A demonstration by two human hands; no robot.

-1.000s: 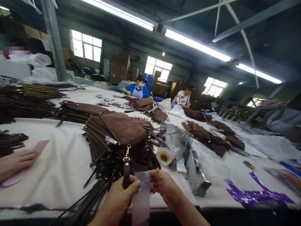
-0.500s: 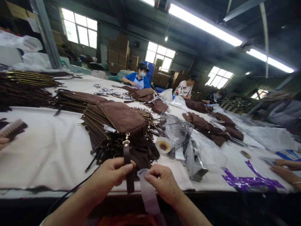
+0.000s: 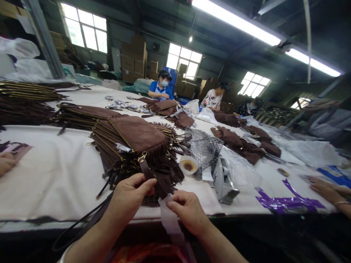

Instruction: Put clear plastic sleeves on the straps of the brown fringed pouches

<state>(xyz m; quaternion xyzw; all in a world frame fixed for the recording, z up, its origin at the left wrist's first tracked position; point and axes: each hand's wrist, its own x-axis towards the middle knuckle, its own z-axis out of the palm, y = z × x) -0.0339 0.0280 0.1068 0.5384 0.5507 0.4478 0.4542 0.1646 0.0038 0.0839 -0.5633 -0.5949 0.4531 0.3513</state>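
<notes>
A stack of brown fringed bags (image 3: 142, 133) with gold zips lies on the table before me. From the top bag's clasp runs a brown strap (image 3: 146, 167), pinched between the thumb and fingers of my left hand (image 3: 134, 191). My right hand (image 3: 188, 210) pinches the upper end of a thin translucent white strip (image 3: 168, 215), which hangs below the table edge. The strap's lower end meets the top of this strip; whether they are joined I cannot tell.
Right of the stack are a bowl of brown liquid (image 3: 188, 165), a grey tape dispenser (image 3: 225, 182) and purple plastic (image 3: 289, 201). More brown bags (image 3: 236, 144) lie farther off. Other people's hands are at both table edges, and a person in blue (image 3: 161, 87) sits opposite.
The strap has swung from hanging straight down to slanting right, its end now at the white strip. Both hands keep their pinch. The view has shifted slightly.
</notes>
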